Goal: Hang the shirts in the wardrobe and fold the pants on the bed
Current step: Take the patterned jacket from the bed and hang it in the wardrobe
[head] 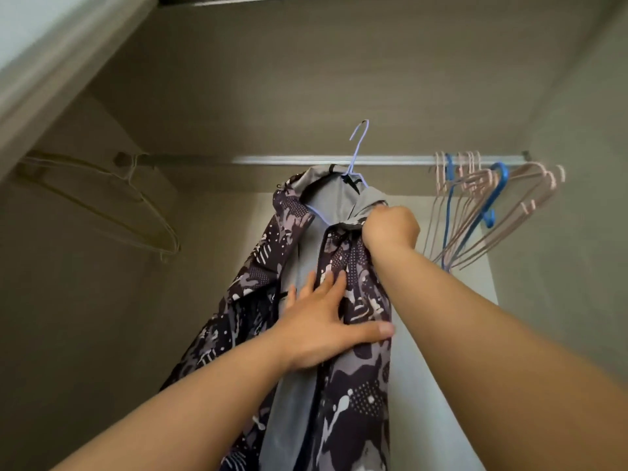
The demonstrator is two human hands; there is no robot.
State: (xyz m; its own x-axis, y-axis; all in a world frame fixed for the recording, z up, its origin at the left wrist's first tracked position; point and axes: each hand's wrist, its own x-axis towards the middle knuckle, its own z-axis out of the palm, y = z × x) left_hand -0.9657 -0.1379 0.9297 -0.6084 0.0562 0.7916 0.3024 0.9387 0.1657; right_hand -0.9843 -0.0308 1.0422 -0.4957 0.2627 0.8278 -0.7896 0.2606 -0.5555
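Holding patterned shirt [265, 246] just below rail [289, 160]: right hand [390, 229] clenched on collar, left hand [323, 321] spread flat on fabric at 7 o'clock. Guard against lilac hanger [356, 154] missing rail, snagging spare hangers [475, 185] at 3 o'clock, shedding shirt.

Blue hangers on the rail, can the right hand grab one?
Probably not right now: the right hand grips the shirt. The blue hangers hang close beside it with nothing between, so once free it likely could.

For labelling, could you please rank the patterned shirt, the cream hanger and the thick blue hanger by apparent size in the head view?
1. patterned shirt
2. cream hanger
3. thick blue hanger, partly hidden among pink hangers, so less certain
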